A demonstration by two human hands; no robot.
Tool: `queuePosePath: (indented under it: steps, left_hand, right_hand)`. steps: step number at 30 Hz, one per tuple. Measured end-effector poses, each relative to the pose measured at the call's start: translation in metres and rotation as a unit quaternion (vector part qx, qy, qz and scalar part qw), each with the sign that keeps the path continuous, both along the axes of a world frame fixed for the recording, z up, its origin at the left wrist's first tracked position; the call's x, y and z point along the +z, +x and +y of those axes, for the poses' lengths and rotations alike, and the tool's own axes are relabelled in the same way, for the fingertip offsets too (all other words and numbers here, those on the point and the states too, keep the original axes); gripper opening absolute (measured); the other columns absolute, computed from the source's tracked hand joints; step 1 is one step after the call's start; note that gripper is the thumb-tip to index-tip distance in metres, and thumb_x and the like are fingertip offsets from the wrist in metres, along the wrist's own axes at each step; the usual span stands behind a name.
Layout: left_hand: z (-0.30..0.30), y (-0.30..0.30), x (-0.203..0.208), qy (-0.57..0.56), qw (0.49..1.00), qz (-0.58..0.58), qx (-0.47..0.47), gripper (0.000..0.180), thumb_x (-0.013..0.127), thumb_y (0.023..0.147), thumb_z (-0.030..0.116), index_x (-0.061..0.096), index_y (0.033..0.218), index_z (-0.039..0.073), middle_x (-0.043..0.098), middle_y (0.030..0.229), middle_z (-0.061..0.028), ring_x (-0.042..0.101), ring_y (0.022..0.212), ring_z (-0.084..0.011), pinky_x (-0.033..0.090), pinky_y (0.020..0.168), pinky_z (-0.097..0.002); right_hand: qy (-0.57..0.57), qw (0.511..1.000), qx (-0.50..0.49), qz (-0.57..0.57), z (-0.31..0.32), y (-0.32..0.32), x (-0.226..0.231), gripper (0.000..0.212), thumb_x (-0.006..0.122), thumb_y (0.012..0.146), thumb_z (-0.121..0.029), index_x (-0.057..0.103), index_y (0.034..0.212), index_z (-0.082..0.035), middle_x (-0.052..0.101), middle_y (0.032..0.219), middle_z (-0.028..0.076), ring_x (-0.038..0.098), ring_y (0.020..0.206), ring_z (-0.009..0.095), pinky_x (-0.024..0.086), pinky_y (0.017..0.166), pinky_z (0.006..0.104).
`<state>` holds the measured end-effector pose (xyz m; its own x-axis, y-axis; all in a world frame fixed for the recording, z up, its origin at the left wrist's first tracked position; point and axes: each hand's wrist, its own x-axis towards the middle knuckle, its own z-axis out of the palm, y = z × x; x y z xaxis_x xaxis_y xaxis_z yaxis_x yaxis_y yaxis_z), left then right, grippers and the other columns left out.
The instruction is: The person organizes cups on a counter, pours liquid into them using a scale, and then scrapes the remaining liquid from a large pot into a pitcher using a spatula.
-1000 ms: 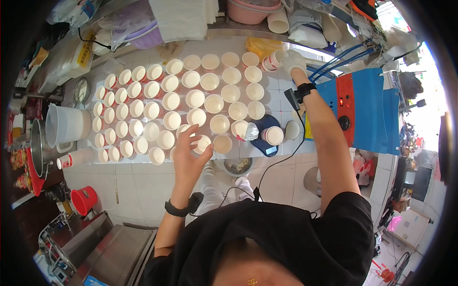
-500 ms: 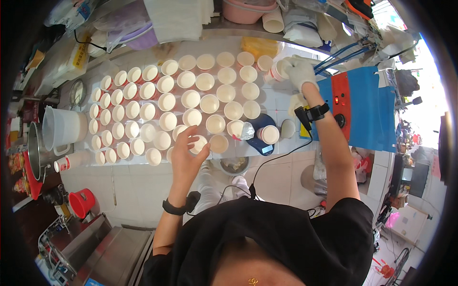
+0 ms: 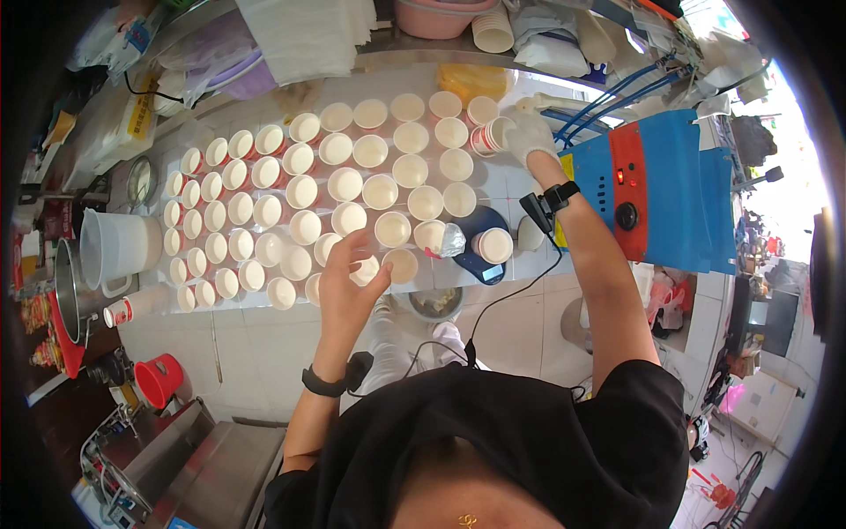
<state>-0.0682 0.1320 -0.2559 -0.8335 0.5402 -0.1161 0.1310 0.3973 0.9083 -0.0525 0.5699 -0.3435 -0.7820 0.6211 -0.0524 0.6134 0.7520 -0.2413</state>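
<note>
My right hand (image 3: 529, 134), in a white glove, is closed on a short stack of paper cups (image 3: 485, 139) tipped on its side at the back right of the table. One upright cup (image 3: 482, 110) stands just behind the stack. My left hand (image 3: 345, 286) is bare, its thumb and fingers spread apart over the front row of cups. A pale cup (image 3: 402, 266) stands right of its thumb, and another cup is partly hidden behind the fingers. Rows of upright white cups with red sides (image 3: 305, 227) cover most of the table.
A cup stands on a dark blue digital scale (image 3: 492, 275) at right, beside a foil-wrapped piece (image 3: 453, 240). A blue machine with a red panel (image 3: 627, 189) bounds the right side. At left are a clear plastic jug (image 3: 115, 242) and a lying cup stack (image 3: 123, 310).
My right hand has moved a little left and nearer with the cup stack, which now lies closer to the rows. My left hand stays nearly still, and the whole view has shifted slightly.
</note>
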Motion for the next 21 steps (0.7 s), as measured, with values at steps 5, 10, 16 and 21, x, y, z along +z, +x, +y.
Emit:
queuePosePath:
  steps: [5, 10, 16, 21]
  left_hand:
    - [0.002, -0.001, 0.003, 0.014, 1.0, -0.005, 0.007, 0.061, 0.083, 0.082, 0.017, 0.057, 0.135, 0.005, 0.067, 0.122, -0.0124, 0.068, 0.104, -0.0249, 0.053, 0.089, -0.0388]
    - [0.0, -0.004, 0.002, 0.007, 1.0, -0.001, 0.008, 0.06, 0.083, 0.082, 0.018, 0.058, 0.135, 0.004, 0.068, 0.121, -0.0128, 0.069, 0.104, -0.0254, 0.053, 0.089, -0.0386]
    - [0.004, -0.002, 0.002, -0.001, 1.0, 0.004, -0.005, 0.059, 0.082, 0.082, 0.016, 0.059, 0.135, 0.006, 0.069, 0.122, -0.0113, 0.07, 0.104, -0.0229, 0.054, 0.09, -0.0377]
    - [0.01, 0.005, -0.001, 0.003, 0.999, 0.01, -0.051, 0.053, 0.081, 0.083, 0.013, 0.062, 0.132, 0.006, 0.072, 0.115, -0.0099, 0.071, 0.101, -0.0209, 0.055, 0.089, -0.036]
  right_hand:
    - [-0.033, 0.999, -0.023, 0.037, -0.024, 0.017, 0.076, 0.037, 0.055, 0.091, -0.025, 0.072, 0.118, -0.009, 0.069, 0.117, 0.024, 0.064, 0.111, 0.041, 0.05, 0.097, 0.0475]
    - [-0.074, 0.995, -0.035, 0.052, -0.042, 0.054, 0.113, 0.031, 0.055, 0.092, -0.025, 0.074, 0.11, -0.01, 0.069, 0.116, 0.023, 0.065, 0.106, 0.043, 0.052, 0.092, 0.0503]
    - [-0.05, 0.998, -0.029, -0.008, -0.044, 0.069, 0.044, 0.029, 0.055, 0.09, -0.026, 0.073, 0.106, -0.008, 0.07, 0.111, 0.023, 0.065, 0.104, 0.045, 0.052, 0.091, 0.0513]
    - [-0.064, 0.997, -0.034, 0.003, -0.036, 0.072, 0.031, 0.032, 0.056, 0.09, -0.028, 0.073, 0.11, -0.009, 0.071, 0.109, 0.023, 0.066, 0.103, 0.045, 0.052, 0.09, 0.0501]
